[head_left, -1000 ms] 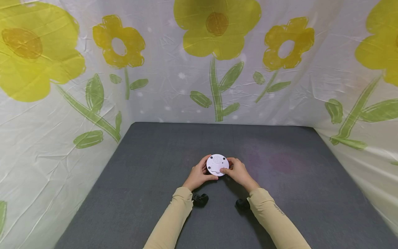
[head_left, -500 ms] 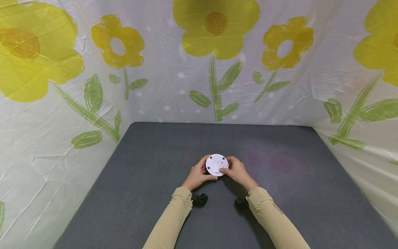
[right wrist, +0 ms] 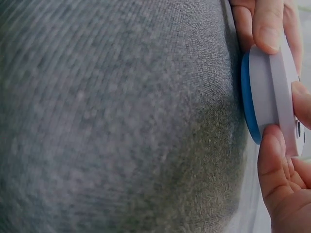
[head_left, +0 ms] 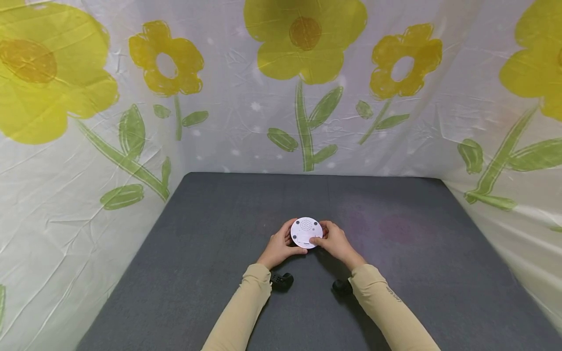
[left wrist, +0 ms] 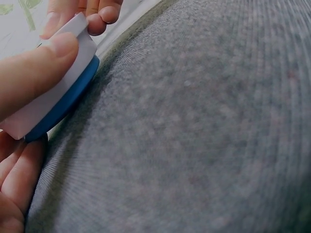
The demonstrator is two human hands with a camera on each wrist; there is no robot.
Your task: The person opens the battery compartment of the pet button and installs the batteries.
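Both hands hold a round white plastic device (head_left: 303, 234) over the table, its white face turned up in the head view. That face has speaker holes, dark round feet and a panel outline near its lower edge. A blue layer (right wrist: 249, 102) lines the opposite side, seen in both wrist views. My left hand (head_left: 279, 247) grips the rim on the left, thumb along the near edge and fingers on the far side. My right hand (head_left: 339, 244) grips the right rim, its thumb pressed on the white face by the panel. The device's blue face is mostly hidden.
A dark grey table (head_left: 210, 224) lies under the hands. White cloth (head_left: 228, 97) with yellow flowers hangs behind it and on both sides. A black wrist camera (head_left: 282, 282) sits at the left cuff, another dark one (head_left: 341, 286) at the right.
The hands and the device stay almost still. The whole head view shifts very slightly; the right thumb remains on the white face.
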